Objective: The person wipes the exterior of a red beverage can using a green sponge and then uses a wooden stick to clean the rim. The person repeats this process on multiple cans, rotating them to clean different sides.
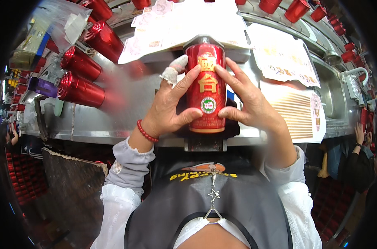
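Note:
A red glossy bottle (pixel 208 96) with large gold characters and a round green-and-white emblem lies on its back in a dark holder (pixel 206 145) at the counter's front edge. My left hand (pixel 171 104) is on its left side, thumb and a finger on the front face. A whitish cloth cover (pixel 175 69) wraps one fingertip of that hand. From the other side my right hand (pixel 250 93) touches the bottle, its thumb beside the emblem and fingertips near the upper character. The bottle's underside is hidden.
Several red bottles (pixel 81 90) lie on the steel counter at left. White label sheets (pixel 188 26) cover the back; more printed sheets (pixel 283 57) and a gold-striped sheet (pixel 288 115) lie at right. Beyond are a sink (pixel 326 93) and a conveyor with bottles. Another person's hand (pixel 359 133) shows far right.

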Available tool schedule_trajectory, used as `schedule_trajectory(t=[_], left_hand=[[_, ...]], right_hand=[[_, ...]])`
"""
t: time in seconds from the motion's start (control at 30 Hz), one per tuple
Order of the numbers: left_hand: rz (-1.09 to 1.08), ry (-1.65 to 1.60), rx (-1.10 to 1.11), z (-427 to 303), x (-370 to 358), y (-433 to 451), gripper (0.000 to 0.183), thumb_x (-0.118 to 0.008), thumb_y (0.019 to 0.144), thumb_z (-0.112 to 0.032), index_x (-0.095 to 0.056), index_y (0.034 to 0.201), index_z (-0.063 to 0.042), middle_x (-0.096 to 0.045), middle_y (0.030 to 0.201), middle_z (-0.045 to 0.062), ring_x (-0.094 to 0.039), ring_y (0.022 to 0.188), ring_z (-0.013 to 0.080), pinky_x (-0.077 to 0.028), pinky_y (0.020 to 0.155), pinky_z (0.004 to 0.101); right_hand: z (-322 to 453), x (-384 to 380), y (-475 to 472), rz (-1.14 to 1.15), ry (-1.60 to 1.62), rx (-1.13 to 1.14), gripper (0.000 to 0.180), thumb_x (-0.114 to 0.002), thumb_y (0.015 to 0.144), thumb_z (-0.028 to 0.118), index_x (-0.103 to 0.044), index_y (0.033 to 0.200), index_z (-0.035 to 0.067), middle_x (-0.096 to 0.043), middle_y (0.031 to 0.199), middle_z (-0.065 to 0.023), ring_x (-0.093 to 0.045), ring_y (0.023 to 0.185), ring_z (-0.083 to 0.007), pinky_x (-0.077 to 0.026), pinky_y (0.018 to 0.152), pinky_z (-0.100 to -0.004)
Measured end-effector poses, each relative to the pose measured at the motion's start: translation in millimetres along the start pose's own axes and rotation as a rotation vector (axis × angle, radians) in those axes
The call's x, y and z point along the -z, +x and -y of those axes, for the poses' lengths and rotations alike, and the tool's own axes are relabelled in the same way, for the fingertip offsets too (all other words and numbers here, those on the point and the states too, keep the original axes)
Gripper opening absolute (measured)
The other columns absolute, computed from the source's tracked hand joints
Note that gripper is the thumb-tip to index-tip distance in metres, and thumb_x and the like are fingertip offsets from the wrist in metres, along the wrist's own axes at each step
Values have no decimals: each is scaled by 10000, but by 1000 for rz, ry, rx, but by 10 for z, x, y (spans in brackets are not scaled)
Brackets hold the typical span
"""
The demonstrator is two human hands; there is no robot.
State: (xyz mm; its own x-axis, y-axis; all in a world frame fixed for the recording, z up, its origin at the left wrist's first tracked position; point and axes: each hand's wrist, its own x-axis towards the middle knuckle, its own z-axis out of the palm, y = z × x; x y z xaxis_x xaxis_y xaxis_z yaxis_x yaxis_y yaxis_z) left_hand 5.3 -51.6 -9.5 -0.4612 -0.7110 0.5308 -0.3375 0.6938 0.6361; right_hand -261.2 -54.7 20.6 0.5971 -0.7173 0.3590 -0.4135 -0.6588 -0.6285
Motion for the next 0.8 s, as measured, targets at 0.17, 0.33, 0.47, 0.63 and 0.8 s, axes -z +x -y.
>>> schedule_trajectory(t=[0.17, 0.33, 0.47, 0.63, 0.8], left_hand=[[-18, 9, 13, -14, 2, -12, 904, -703, 876, -585, -394, 1560, -80, -310, 1571, 280, -349, 1447, 426, -302, 1178, 489], [-85, 275, -141, -207, 102, 69, 727, -685, 888, -545, -558, 1449, -101, -571, 1394, 191, -481, 1264, 363, -308, 1143, 524], [-49, 387, -187, -344, 127, 222, 570, -674, 925, -448, -632, 1379, -104, -652, 1267, 136, -501, 1200, 321, -364, 1094, 483], [-213, 176, 20, -132, 33, 169, 498, -677, 954, -364, -645, 1378, -105, -576, 1428, 141, -473, 1236, 327, -332, 1124, 443], [-175, 190, 66, -143, -93, 135, 478, -679, 958, -341, -657, 1374, -108, -500, 1498, 192, -412, 1330, 322, -301, 1171, 433]], right_hand=[[9, 0, -2, 8, 35, -37, 908, -849, 794, 385, -409, 1554, 152, -290, 1562, -330, -417, 1388, -494, -393, 1131, -486], [25, 12, 7, 14, 60, -38, 912, -854, 791, 369, -405, 1557, 159, -276, 1575, -318, -404, 1396, -493, -388, 1135, -489], [4, 19, 4, 16, 59, -38, 911, -846, 797, 385, -402, 1559, 161, -271, 1581, -313, -390, 1407, -495, -386, 1137, -493], [15, -6, -5, 7, 72, -44, 909, -839, 802, 398, -399, 1562, 164, -273, 1579, -323, -400, 1402, -499, -388, 1134, -494], [18, -14, 8, -25, 102, -26, 871, -829, 822, 365, -409, 1559, 166, -285, 1570, -336, -414, 1391, -499, -394, 1127, -490]])
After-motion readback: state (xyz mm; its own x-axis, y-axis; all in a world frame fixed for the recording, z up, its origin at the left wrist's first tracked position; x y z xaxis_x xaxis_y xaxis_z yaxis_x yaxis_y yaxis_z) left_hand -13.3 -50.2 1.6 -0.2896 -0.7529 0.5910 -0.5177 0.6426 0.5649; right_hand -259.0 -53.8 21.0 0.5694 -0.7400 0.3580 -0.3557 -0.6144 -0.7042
